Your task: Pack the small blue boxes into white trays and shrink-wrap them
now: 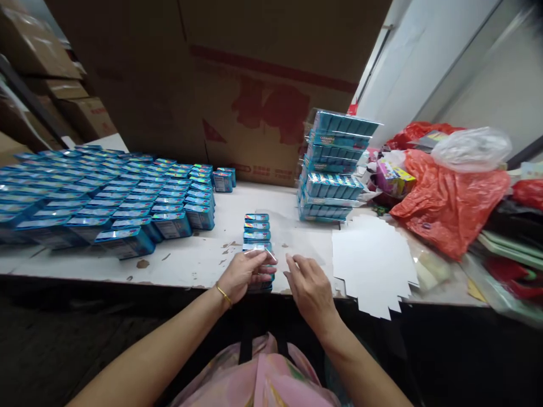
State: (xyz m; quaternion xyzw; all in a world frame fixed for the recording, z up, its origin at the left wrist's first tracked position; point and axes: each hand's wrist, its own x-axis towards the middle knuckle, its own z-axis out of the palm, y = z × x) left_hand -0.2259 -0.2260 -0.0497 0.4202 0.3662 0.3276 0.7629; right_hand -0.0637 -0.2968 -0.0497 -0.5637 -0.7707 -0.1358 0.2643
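Note:
A single row of small blue boxes (257, 226) runs from mid-table toward the front edge. Over its near end is my left hand (241, 275), thumb and fingers closed on a clear plastic piece (270, 256). Only a shiny edge of that plastic shows, so its full shape cannot be made out. To the right of the row, my right hand (311, 285) hovers with bent fingers and a gap between thumb and forefinger; nothing is visible in it. My left fingers hide part of the nearer boxes.
Many blue boxes (127, 192) stand packed at left. A stack of clear-wrapped blue box packs (331, 167) rises at back right, beside white cardboard sheets (373, 254). Red plastic bags (453, 192) crowd the right end. A large brown carton (254, 85) walls off the back.

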